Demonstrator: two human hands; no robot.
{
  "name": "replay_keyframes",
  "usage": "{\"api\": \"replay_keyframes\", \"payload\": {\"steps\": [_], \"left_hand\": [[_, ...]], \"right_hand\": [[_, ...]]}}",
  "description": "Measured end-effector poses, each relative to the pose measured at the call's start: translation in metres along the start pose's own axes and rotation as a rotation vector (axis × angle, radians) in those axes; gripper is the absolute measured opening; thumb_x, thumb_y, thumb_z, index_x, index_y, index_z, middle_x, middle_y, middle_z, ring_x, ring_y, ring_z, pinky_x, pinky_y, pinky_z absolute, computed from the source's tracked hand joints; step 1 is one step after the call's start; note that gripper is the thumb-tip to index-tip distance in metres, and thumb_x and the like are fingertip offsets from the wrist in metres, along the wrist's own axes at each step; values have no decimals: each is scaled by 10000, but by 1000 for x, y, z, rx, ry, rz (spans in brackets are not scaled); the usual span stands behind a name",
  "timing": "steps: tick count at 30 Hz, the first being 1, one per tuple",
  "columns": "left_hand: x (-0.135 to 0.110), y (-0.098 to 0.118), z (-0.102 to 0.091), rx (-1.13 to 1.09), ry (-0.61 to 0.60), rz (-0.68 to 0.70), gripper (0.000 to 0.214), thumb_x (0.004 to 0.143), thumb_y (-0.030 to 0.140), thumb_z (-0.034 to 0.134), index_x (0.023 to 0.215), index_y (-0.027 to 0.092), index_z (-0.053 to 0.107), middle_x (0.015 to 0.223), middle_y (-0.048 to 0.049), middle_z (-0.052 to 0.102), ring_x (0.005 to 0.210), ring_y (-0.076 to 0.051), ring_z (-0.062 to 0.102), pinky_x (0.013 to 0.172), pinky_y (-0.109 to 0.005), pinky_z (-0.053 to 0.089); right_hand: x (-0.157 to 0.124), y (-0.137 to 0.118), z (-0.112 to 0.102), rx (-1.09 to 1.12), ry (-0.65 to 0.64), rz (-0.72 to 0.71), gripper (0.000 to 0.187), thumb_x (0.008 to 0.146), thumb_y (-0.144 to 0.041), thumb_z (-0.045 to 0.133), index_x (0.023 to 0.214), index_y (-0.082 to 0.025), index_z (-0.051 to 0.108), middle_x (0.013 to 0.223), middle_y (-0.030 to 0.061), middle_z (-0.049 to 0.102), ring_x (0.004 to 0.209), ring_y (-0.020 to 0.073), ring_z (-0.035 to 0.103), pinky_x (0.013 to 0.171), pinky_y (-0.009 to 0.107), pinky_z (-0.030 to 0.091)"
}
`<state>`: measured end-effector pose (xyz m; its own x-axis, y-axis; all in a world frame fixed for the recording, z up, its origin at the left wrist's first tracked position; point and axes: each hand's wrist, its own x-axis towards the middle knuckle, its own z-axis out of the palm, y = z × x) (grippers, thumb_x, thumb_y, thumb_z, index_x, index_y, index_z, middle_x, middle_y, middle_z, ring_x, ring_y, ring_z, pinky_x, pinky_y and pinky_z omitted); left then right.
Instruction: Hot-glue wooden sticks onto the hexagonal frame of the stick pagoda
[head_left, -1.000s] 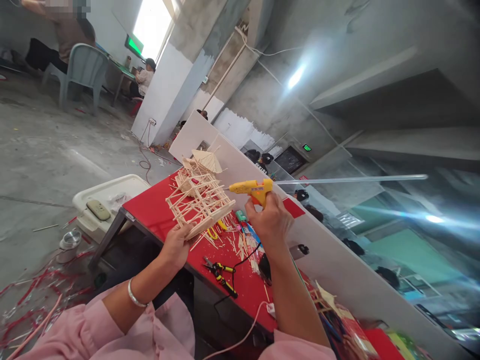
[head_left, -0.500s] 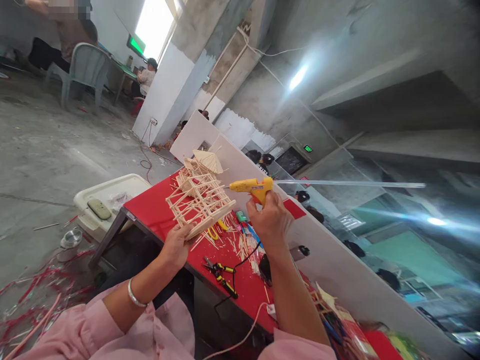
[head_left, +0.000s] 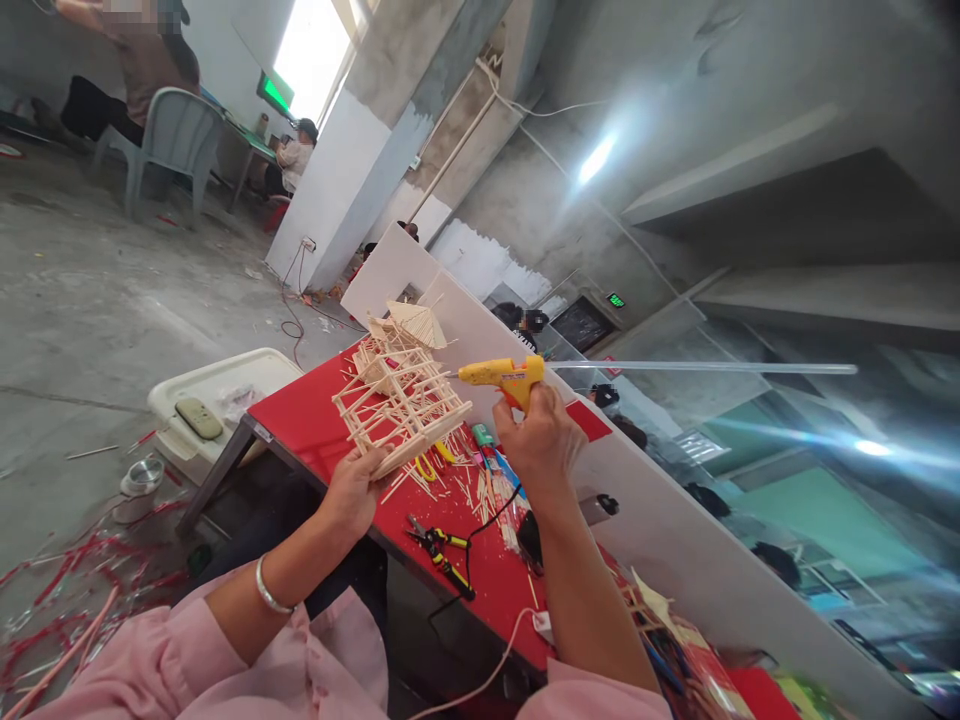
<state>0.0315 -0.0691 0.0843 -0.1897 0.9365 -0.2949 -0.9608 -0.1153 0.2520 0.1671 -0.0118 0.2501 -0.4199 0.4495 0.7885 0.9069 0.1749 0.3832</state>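
My left hand [head_left: 355,492] is closed on the near lower edge of a wooden stick frame [head_left: 431,432], an open lattice of thin pale sticks held tilted above the red table. A yellow hot glue gun [head_left: 504,374] is gripped in my right hand [head_left: 541,432]; a long clear glue stick [head_left: 697,367] juts out of its back. The gun's nozzle points left, close to the upper right corner of the frame; whether it touches a stick I cannot tell. Behind the frame stands another stick model with a slatted roof [head_left: 417,322], partly hidden.
On the red table [head_left: 300,410] lie black-and-yellow pliers [head_left: 439,555], yellow-handled scissors [head_left: 426,466], loose sticks and a dark cord. A white partition [head_left: 660,515] runs along the table's far side. At left stands a white bin [head_left: 176,395] with a phone-like object on its lid. Other people sit farther off.
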Motion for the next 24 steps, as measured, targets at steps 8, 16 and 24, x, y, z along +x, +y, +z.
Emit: {"api": "replay_keyframes", "payload": {"steps": [8, 16, 24], "left_hand": [[1, 0, 0, 6, -11, 11, 228, 537, 170, 810, 616, 126, 601, 639, -12, 627, 613, -112, 591, 618, -230, 522], [0, 1, 0, 6, -11, 6, 214, 531, 163, 800, 605, 129, 601, 635, -13, 627, 614, -111, 594, 598, -216, 520], [2, -1, -2, -3, -15, 18, 228, 527, 169, 822, 626, 127, 620, 650, -14, 634, 622, -110, 591, 609, -218, 526]], "right_hand": [[0, 1, 0, 6, -21, 20, 290, 863, -345, 526, 1026, -125, 622, 857, 67, 605, 625, 128, 427, 564, 287, 141], [-1, 0, 0, 2, -13, 18, 275, 865, -339, 527, 1029, -132, 604, 831, 49, 573, 606, 114, 388, 568, 289, 121], [-1, 1, 2, -28, -12, 15, 260, 869, -354, 526, 969, -130, 610, 795, 39, 565, 610, 119, 402, 566, 288, 115]]}}
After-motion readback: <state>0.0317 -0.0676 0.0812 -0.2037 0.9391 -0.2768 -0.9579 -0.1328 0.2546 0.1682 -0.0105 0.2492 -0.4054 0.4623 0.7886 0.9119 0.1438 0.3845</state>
